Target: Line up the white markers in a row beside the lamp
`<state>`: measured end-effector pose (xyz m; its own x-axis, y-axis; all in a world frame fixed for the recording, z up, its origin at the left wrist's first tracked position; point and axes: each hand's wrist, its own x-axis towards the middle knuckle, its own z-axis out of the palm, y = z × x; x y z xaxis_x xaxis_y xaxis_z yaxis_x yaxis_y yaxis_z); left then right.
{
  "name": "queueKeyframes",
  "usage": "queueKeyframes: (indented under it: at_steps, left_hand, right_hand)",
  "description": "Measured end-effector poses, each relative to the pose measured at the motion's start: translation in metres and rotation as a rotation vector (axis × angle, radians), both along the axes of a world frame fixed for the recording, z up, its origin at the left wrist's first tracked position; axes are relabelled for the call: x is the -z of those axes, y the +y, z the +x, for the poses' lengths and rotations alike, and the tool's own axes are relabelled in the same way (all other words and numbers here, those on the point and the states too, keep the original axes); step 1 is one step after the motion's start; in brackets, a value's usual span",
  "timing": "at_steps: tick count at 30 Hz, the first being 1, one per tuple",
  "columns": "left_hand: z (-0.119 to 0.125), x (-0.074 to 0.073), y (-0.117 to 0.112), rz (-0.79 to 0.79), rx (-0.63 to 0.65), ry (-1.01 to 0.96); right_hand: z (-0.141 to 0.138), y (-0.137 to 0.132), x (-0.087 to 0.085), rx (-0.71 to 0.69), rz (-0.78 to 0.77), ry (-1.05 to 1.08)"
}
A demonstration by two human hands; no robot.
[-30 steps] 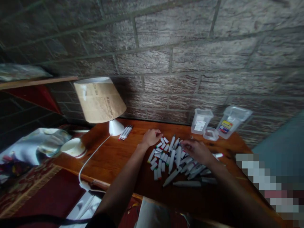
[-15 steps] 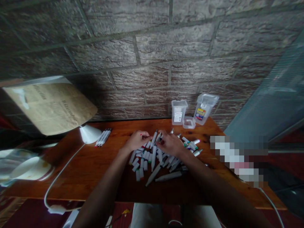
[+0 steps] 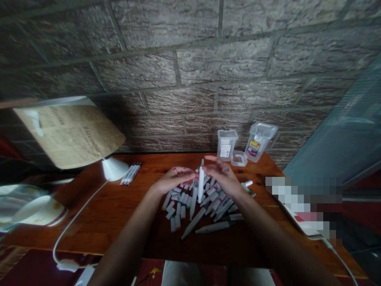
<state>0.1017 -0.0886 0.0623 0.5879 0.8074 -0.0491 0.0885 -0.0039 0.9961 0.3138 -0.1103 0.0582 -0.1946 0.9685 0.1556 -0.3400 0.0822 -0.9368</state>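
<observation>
A white marker (image 3: 201, 187) stands nearly upright above the pile, its narrow grey end pointing up. The fingertips of my right hand (image 3: 222, 176) pinch it near the top from the right, with one finger stretched out. From the left, the fingertips of my left hand (image 3: 175, 179) close in against the same marker; their exact contact is partly hidden. Under both hands lies a heap of white markers (image 3: 194, 222) and loose short caps (image 3: 173, 224) with coloured ends. My right forearm covers part of the heap.
Several capped markers (image 3: 131, 173) lie in a row beside a lamp (image 3: 114, 170). Clear plastic containers (image 3: 228, 145) and a small lid (image 3: 239, 159) stand against the brick wall. At left is a white bowl (image 3: 38, 212); a blurred device (image 3: 309, 228) lies at right on the wooden table (image 3: 113, 214).
My right hand has come up from the heap, and the marker now stands between both hands. My left hand's fingers have straightened toward it. The view has shifted slightly.
</observation>
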Motion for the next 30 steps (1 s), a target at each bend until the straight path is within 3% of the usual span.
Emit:
queueKeyframes:
  at_steps: [4,11,14,17,19,22,25,30]
  left_hand:
    - [0.005,-0.003,-0.005,-0.030,0.028,-0.087]
    - [0.010,-0.002,-0.004,-0.133,-0.132,-0.203]
    - [0.004,-0.002,0.001,-0.085,-0.181,-0.157]
    - [-0.016,-0.003,0.010,0.109,-0.223,0.062]
    - [-0.036,-0.003,0.017,0.298,-0.296,0.311]
    - [-0.066,-0.004,0.023,0.470,-0.556,0.832]
    - [-0.084,-0.004,0.024,0.379,-0.787,1.217]
    - [-0.084,-0.003,0.023,0.202,-0.969,1.388]
  right_hand:
    - [-0.007,-0.003,0.001,-0.045,0.001,0.058]
    - [-0.011,-0.007,0.001,-0.013,-0.025,-0.002]
    - [-0.010,-0.007,0.003,0.008,-0.053,-0.060]
    - [-0.005,-0.006,0.005,0.068,-0.122,-0.113]
    - [-0.001,-0.006,0.005,0.105,-0.158,-0.152]
    - [0.002,-0.005,0.006,0.120,-0.145,-0.191]
    - [0.000,-0.006,0.006,0.101,-0.130,-0.266]
    - [-0.002,-0.008,0.008,0.091,-0.120,-0.318]
